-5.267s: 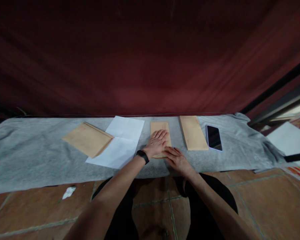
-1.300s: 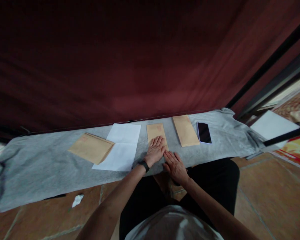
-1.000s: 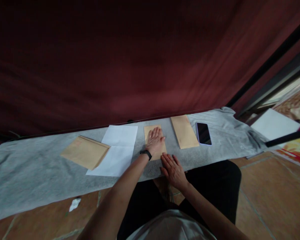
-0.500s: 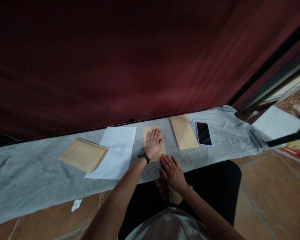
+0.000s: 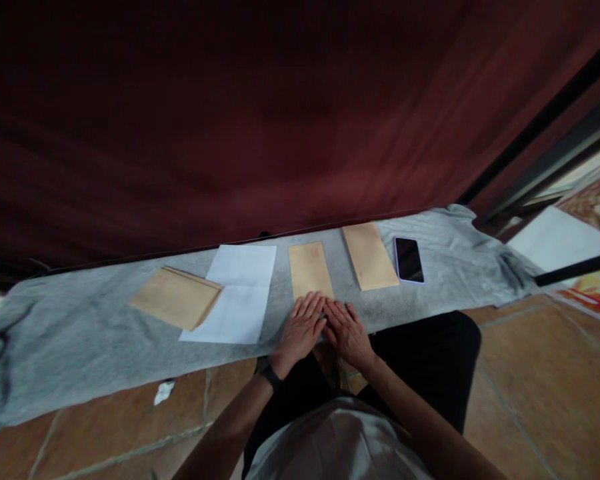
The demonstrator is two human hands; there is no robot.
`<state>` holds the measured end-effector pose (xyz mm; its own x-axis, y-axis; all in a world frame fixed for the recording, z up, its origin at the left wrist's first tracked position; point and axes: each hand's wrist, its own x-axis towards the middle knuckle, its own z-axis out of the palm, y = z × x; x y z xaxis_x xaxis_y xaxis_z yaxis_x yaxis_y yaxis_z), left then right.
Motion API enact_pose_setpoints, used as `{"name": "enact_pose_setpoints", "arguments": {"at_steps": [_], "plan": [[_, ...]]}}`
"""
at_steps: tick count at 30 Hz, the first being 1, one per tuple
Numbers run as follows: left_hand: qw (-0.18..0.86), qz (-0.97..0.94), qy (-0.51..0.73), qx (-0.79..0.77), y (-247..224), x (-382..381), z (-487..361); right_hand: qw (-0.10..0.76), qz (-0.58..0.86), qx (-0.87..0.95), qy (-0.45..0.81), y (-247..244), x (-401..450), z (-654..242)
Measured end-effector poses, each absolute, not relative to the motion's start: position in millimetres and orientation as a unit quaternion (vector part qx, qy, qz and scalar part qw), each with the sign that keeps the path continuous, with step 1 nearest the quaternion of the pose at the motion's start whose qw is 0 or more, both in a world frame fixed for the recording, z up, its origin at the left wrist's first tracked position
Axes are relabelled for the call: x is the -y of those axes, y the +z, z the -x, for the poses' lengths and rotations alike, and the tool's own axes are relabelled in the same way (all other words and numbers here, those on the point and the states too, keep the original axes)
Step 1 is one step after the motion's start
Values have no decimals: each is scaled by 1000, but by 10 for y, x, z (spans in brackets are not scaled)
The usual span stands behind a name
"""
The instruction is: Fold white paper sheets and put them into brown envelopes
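Note:
A tan paper envelope [image 5: 310, 268] lies flat on the grey cloth in front of me, its near end covered by my hands. Across that near end rests my left hand [image 5: 303, 328], palm down with the fingers stretched out and a dark band at the wrist. My right hand [image 5: 347, 333] lies beside it, also flat, its fingertips at the envelope's near right corner. Neither hand grips anything. To the right is another tan envelope [image 5: 371, 257]. On the left, a stack of tan envelopes [image 5: 175, 298] partly covers a creased white sheet of paper [image 5: 243, 293].
The grey cloth [image 5: 95, 347] covers a long narrow surface. Right of the envelopes lies a phone [image 5: 409, 260] with a pale purple edge. A dark red curtain [image 5: 260, 133] hangs behind. Crumpled white paper [image 5: 164, 391] is on the tiled floor [image 5: 520, 387].
My left hand has slid back toward me, from the middle of the envelope to its near end, uncovering the envelope's upper part. The right hand stays nearly in place.

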<state>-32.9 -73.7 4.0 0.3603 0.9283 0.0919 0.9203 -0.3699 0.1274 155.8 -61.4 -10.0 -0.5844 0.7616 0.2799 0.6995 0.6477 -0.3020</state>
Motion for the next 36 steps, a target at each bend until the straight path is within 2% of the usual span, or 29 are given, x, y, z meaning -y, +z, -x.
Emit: {"name": "enact_pose_setpoints", "arguments": {"at_steps": [6, 22, 36], "plan": [[13, -810, 76, -582, 48, 1096, 363, 185, 403, 894, 73, -83, 620, -1587], [22, -808, 63, -585, 50, 1091, 335, 203, 406, 889, 60, -185, 619, -1574], [33, -801, 58, -595, 87, 1086, 298, 186, 382, 901, 90, -56, 552, -1408]]}}
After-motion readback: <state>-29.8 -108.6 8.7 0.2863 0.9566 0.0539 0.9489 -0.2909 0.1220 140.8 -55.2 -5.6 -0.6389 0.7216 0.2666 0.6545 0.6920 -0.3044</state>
